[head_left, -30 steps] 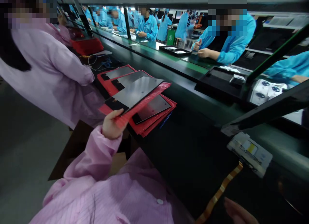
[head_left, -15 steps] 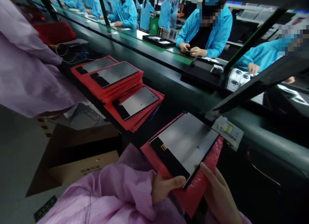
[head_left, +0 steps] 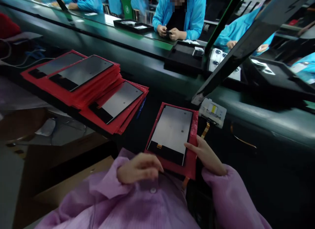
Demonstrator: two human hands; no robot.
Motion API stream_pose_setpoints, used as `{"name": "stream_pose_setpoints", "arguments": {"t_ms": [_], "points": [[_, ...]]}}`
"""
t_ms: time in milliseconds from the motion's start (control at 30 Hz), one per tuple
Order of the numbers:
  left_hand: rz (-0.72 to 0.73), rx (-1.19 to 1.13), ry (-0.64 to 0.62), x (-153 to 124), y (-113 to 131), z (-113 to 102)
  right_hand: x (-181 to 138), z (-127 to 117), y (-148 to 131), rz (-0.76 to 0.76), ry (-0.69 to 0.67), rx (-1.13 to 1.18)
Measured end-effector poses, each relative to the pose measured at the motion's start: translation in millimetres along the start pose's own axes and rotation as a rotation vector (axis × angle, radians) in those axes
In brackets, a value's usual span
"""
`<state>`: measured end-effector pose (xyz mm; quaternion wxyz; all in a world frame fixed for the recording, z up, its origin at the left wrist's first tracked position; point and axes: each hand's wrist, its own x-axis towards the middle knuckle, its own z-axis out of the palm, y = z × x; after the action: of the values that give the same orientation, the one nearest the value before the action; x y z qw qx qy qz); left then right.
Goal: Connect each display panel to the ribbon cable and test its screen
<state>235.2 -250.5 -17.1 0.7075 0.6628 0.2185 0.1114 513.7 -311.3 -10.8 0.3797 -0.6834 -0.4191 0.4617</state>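
Observation:
Before me an LCD panel (head_left: 172,125), silver-grey with a black strip and a small orange tab, lies on a red bubble-wrap bag (head_left: 193,133) at the bench's front edge. My right hand (head_left: 209,155) grips the bag's right side, its thumb on top by the panel and the other fingers partly hidden. Off the bag's near left corner hovers my left hand (head_left: 141,168), empty, with thumb and fingers apart. To the left, a stack of red bags (head_left: 98,87) carries more such panels, among them a front one (head_left: 120,101).
A blue pen (head_left: 141,108) lies beside the stack. Past the bag's right corner sits a small white board fixture (head_left: 213,112) with an orange ribbon cable (head_left: 205,130). A slanted metal post (head_left: 236,58) rises behind it. Across the line, a person in blue (head_left: 182,15) handles a small dark item.
The bag with the panel has gone from tilted in both hands to lying flatter on the bench. My left hand has let go and moved left. The view has swung right.

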Motion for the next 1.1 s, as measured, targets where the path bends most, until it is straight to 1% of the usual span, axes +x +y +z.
{"name": "stream_pose_setpoints", "arguments": {"t_ms": [67, 100, 133, 167, 200, 233, 300, 367, 500, 600, 667, 700, 733, 800, 867, 900, 933, 967, 1000, 1033, 1100], "points": [[0.000, 0.161, 0.350, 10, 5, -25, 5, 1, 8, -0.021, 0.078, -0.145], [0.000, 0.252, 0.521, 18, 5, -37, 5, 2, 11, -0.016, 0.106, -0.181], [0.001, 0.337, 0.665, 28, 6, -48, 5, 3, 14, -0.006, 0.129, -0.200], [-0.003, 0.409, 0.774, 38, 5, -58, 5, 5, 15, 0.000, 0.154, -0.222], [-0.012, 0.470, 0.852, 48, 4, -67, 4, 6, 16, -0.004, 0.185, -0.264], [-0.025, 0.519, 0.899, 58, 3, -74, 2, 7, 16, -0.015, 0.221, -0.319], [-0.060, 0.590, 0.950, 75, -1, -83, -1, 7, 15, -0.045, 0.290, -0.419], [-0.090, 0.632, 0.978, 87, -5, -88, -2, 4, 15, -0.072, 0.340, -0.438], [-0.094, 0.643, 1.011, 92, -10, -96, -4, -6, 16, -0.118, 0.407, -0.385], [-0.062, 0.572, 1.032, 88, -9, -101, -7, -12, 14, -0.157, 0.416, -0.366], [-0.021, 0.481, 1.011, 83, -4, -94, -10, -13, 10, -0.167, 0.385, -0.298], [0.003, 0.427, 0.976, 79, -1, -86, -13, -12, 8, -0.165, 0.342, -0.250], [0.026, 0.371, 0.910, 75, 3, -75, -17, -10, 5, -0.166, 0.280, -0.205], [0.057, 0.276, 0.702, 63, 12, -48, -27, -4, -3, -0.191, 0.093, -0.142], [0.054, 0.219, 0.357, 49, 19, -20, -41, 4, -10, -0.223, -0.114, -0.107], [0.046, 0.221, 0.205, 42, 21, -7, -49, 8, -12, -0.234, -0.188, -0.109], [0.048, 0.247, 0.074, 36, 21, 3, -57, 11, -13, -0.243, -0.229, -0.131], [0.065, 0.285, 0.029, 30, 19, 11, -66, 14, -13, -0.247, -0.227, -0.175], [0.095, 0.335, 0.044, 24, 14, 17, -74, 15, -11, -0.247, -0.185, -0.241], [0.132, 0.392, 0.122, 19, 7, 21, -81, 16, -7, -0.242, -0.108, -0.322], [0.191, 0.489, 0.391, 12, -12, 27, -91, 16, 6, -0.206, 0.112, -0.478]]}}
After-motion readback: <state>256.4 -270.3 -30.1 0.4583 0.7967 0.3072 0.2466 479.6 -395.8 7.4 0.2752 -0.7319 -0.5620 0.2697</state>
